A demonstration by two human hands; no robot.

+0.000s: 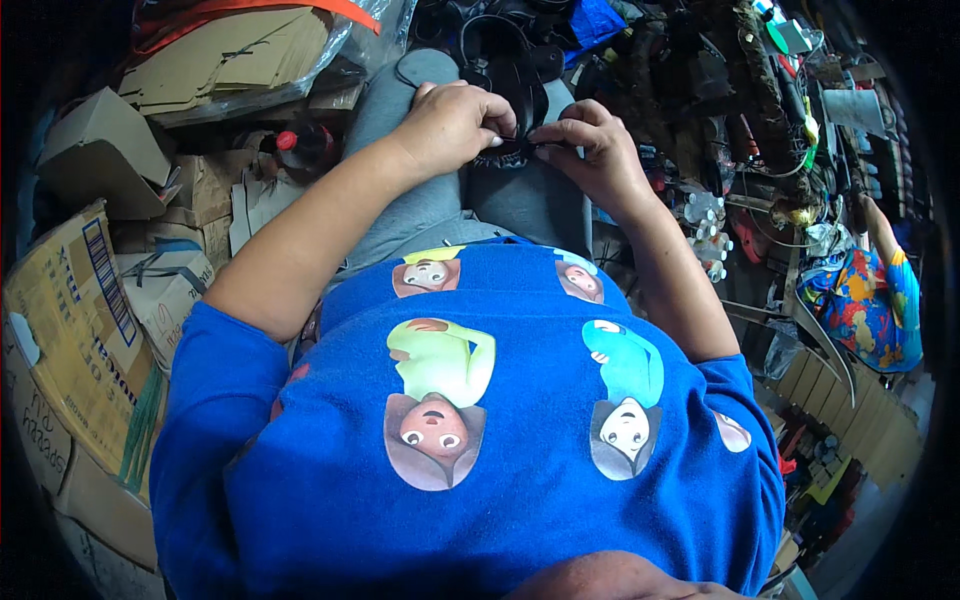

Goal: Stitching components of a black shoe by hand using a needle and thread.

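Note:
A black item with curved, glossy straps (527, 92) lies between my knees; its exact kind I cannot make out. My left hand (462, 122) is at its left side, thumb and fingers closed in a pinch on the near edge. From the right, my right hand (592, 148) pinches the same edge, its fingertips close to those of the left. What sits right between the fingertips is dark and too small to name. Grey trousers (405, 200) cover my legs beneath the item.
Cardboard boxes (105, 155) and a bottle with a red cap (305, 148) stand at left. Flat brown cardboard pieces (225, 62) lie at upper left. Several clear bottles (706, 225) are at right, near another person in a colourful shirt (865, 310).

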